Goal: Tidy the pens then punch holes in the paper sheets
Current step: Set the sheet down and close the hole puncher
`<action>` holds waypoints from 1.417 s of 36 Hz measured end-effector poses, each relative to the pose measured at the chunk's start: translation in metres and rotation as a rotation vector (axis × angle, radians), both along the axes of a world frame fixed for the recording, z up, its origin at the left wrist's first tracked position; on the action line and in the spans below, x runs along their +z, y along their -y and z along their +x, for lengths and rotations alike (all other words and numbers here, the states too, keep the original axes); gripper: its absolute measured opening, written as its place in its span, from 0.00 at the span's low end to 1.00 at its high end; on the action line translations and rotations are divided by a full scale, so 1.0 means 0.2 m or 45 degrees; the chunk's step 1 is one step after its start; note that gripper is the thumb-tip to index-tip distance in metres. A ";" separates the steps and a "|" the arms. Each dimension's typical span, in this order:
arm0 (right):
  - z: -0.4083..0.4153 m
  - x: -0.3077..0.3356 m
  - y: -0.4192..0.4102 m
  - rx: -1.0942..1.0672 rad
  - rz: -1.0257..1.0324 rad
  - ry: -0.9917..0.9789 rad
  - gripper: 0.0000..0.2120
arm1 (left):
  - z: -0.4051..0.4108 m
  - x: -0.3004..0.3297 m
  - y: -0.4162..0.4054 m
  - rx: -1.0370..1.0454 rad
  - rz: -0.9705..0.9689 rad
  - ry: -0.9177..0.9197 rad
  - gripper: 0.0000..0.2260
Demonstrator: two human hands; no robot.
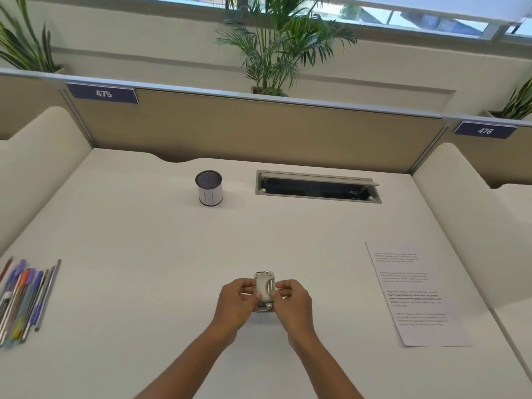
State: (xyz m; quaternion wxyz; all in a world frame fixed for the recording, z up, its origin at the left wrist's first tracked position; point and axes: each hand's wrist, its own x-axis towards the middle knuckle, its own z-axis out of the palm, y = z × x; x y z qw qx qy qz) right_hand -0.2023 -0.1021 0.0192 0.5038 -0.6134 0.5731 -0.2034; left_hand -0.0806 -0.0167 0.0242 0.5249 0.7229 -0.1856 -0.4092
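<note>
A small grey hole punch [264, 286] sits on the white desk in front of me. My left hand [237, 302] grips its left side and my right hand [293, 298] grips its right side, fingers curled over the lever. Several pens [24, 298] lie in a loose bundle at the desk's left edge. A white pen cup [209, 188] with a dark rim stands upright at the back, with no pens showing above its rim. Printed paper sheets [417, 295] lie flat on the right side of the desk.
An open cable tray slot [316, 187] is cut into the desk at the back right of the cup. Tan partition walls [259, 131] close the back, cream side panels flank the desk. Potted plants stand behind the partition.
</note>
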 end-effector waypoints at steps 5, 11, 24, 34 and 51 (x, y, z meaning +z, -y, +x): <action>0.18 0.00 -0.17 0.101 0.088 0.046 0.05 | 0.17 -0.02 -0.20 0.066 0.027 0.024 0.11; 0.41 0.00 -0.41 0.203 0.239 0.108 0.06 | 0.38 -0.06 -0.47 0.172 0.059 0.043 0.11; 0.97 0.01 -0.85 0.445 0.533 0.207 0.09 | 0.88 -0.05 -1.02 0.412 0.137 0.125 0.12; 1.35 -0.01 -1.11 0.636 0.740 0.189 0.12 | 1.22 -0.12 -1.35 0.536 0.264 0.201 0.14; 1.63 -0.06 -1.24 0.734 0.887 0.192 0.09 | 1.46 -0.17 -1.55 0.640 0.309 0.247 0.15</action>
